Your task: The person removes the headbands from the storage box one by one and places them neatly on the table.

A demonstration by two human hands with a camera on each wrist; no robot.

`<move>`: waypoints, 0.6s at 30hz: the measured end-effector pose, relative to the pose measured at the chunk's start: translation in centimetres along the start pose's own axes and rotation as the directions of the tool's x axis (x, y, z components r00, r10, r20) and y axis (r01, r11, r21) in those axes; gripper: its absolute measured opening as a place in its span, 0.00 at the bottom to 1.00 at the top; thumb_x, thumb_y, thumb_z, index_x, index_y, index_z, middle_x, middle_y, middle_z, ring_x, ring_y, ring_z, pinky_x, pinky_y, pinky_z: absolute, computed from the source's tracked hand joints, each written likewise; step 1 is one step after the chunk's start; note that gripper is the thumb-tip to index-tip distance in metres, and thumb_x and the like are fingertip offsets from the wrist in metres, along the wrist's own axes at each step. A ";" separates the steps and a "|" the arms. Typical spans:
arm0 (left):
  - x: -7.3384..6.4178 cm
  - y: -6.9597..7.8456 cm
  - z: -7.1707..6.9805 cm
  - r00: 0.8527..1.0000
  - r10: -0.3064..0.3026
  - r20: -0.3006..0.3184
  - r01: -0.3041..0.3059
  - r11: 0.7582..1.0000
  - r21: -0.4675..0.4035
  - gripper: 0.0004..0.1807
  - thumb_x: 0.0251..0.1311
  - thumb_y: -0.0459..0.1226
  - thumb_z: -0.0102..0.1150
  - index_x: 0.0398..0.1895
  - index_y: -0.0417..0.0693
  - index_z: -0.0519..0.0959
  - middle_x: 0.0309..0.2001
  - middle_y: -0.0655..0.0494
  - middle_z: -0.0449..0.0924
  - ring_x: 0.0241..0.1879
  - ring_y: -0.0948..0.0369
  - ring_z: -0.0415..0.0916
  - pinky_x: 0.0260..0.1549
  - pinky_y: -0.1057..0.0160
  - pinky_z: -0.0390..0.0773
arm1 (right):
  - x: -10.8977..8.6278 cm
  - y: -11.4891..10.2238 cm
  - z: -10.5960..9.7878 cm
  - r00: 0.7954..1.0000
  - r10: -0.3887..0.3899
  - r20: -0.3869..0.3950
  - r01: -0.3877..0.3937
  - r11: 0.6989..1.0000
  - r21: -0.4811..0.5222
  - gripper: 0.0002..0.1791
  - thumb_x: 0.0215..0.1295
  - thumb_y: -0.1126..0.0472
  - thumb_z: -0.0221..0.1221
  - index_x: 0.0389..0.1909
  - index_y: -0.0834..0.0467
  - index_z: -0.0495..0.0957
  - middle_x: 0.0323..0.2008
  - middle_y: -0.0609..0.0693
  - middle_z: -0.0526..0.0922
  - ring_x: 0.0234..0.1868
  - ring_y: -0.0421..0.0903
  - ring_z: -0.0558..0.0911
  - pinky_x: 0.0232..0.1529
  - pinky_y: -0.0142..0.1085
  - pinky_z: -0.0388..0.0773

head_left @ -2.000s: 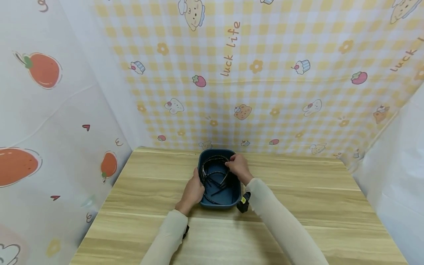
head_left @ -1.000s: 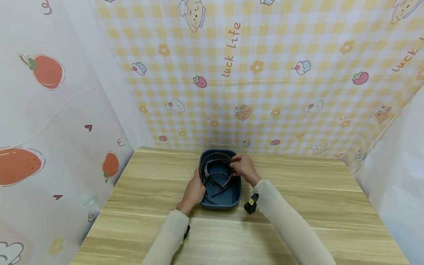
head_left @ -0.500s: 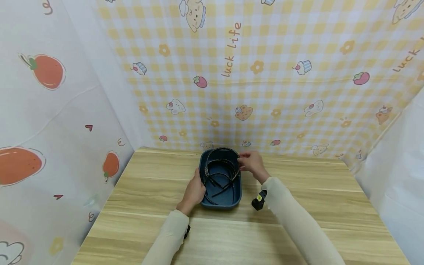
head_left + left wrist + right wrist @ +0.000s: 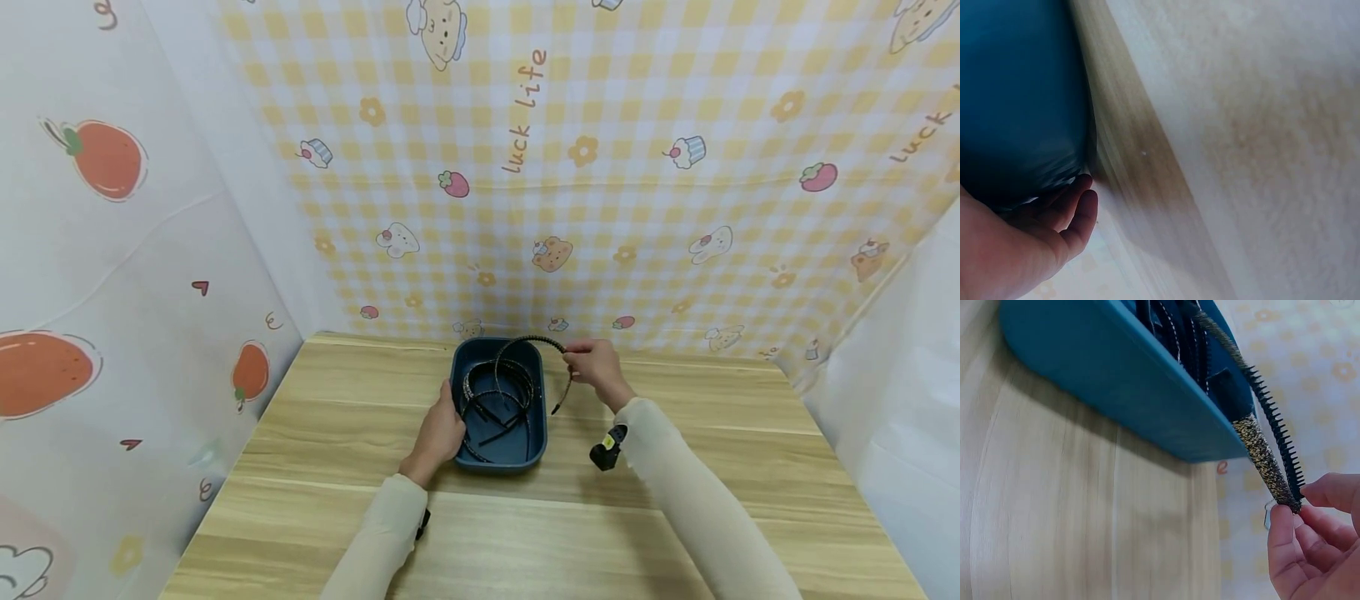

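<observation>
A person's pale left sleeve (image 4: pixel 382 525) and right sleeve (image 4: pixel 697 492) reach toward the blue box (image 4: pixel 501 467), over the wooden table (image 4: pixel 675 533) it sits on. A small black device (image 4: pixel 607 448) hangs at the right wrist, right of the box. The left hand (image 4: pixel 437 429) holds the box's left side, its fingers bent against the outer wall; I cannot tell how its thumb lies. Inside the box, several dark headbands (image 4: pixel 468 388) lie overlapping. Beyond them, right of the box's far part, the right hand (image 4: pixel 597 367) pinches one headband (image 4: pixel 1264 461) between thumb and fingers, the gap closed down to the band. Its arch crosses the box's right rim: one end hangs outside, the other side curves down over the box. It has a gold-and-black speckled stretch and a toothed edge. Behind the box hangs a yellow checked cloth (image 4: pixel 637 208).
</observation>
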State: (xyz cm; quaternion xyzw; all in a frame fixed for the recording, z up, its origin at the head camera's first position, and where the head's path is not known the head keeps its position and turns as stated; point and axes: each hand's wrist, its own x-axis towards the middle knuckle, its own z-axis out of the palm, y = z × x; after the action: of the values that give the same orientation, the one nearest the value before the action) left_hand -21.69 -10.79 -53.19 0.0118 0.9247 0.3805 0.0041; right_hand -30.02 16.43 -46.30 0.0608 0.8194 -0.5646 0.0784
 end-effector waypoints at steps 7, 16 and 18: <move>0.0 0.0 -0.1 1.000 0.002 0.003 -0.002 1.000 -0.012 0.35 0.67 0.27 0.40 0.76 0.29 0.46 0.58 0.29 0.75 0.47 0.45 0.81 0.47 0.48 0.78 | 0.4 0.8 -1.4 0.999 0.034 -0.026 -0.034 0.999 0.014 0.17 0.70 0.65 0.57 0.55 0.69 0.79 0.42 0.57 0.85 0.35 0.44 0.83 0.36 0.35 0.83; -0.1 0.1 -0.1 1.000 -0.004 0.011 0.005 1.000 -0.008 0.35 0.67 0.27 0.41 0.76 0.29 0.46 0.56 0.29 0.77 0.43 0.47 0.81 0.43 0.49 0.79 | 0.6 2.0 -3.1 0.997 0.075 -0.031 -0.075 0.997 0.019 0.20 0.72 0.63 0.55 0.59 0.70 0.76 0.52 0.65 0.82 0.39 0.43 0.83 0.46 0.41 0.82; -0.1 0.1 -0.1 1.000 -0.005 0.012 0.005 1.000 -0.012 0.35 0.67 0.27 0.41 0.76 0.29 0.46 0.57 0.29 0.76 0.44 0.46 0.81 0.44 0.49 0.78 | 0.6 2.3 -3.5 0.996 0.080 -0.031 -0.079 0.997 0.025 0.20 0.72 0.63 0.54 0.60 0.70 0.76 0.54 0.65 0.81 0.41 0.43 0.83 0.49 0.43 0.82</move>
State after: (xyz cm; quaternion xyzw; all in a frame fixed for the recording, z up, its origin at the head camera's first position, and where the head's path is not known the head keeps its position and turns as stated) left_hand -21.61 -10.83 -53.07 0.0117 0.9224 0.3859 0.0106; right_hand -30.40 20.51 -47.32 0.1033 0.8107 -0.5697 0.0873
